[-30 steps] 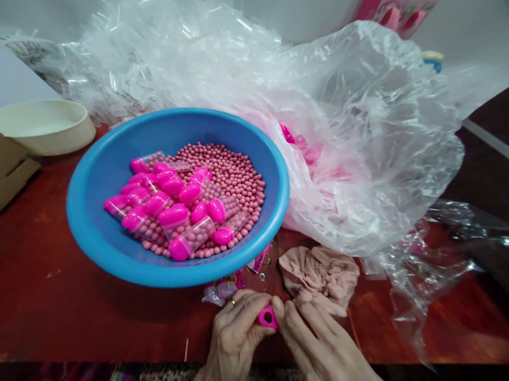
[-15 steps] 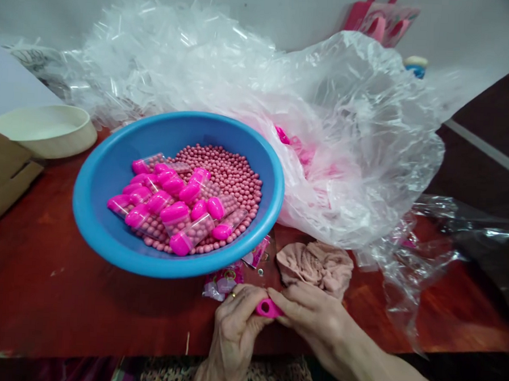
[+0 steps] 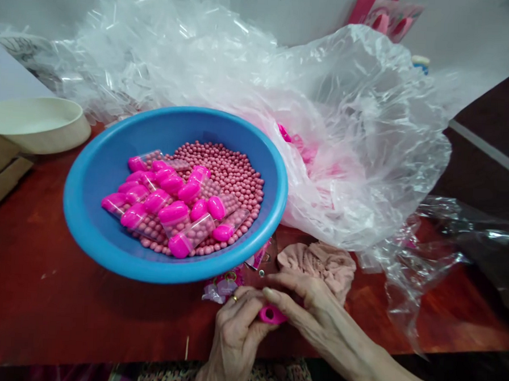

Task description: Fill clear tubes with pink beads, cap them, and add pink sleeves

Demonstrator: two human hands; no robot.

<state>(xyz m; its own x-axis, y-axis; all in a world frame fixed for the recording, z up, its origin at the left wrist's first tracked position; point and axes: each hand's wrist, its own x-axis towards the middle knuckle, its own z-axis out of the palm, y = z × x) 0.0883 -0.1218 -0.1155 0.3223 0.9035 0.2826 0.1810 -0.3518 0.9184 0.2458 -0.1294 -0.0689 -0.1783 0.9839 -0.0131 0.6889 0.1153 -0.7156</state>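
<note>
Near the table's front edge, my left hand is closed on a small bright pink plastic piece with a round hole in its end. My right hand grips the same piece from the right, its thumb across the top and its forefinger stretched out beyond. Much of the piece is hidden by my fingers. Just beyond my hands stands a blue basin. It holds pink beads and several clear tubes with pink caps, some with beads inside.
A crumpled beige cloth lies beyond my right hand. Pink printed packets lie by the basin. A large clear bag with pink pieces and a heap of clear tubes fill the back. A cream bowl and cardboard box stand left.
My right hand has shifted its fingers, with the thumb and forefinger now lying across the pink piece. The piece sits slightly lower and further right in the view.
</note>
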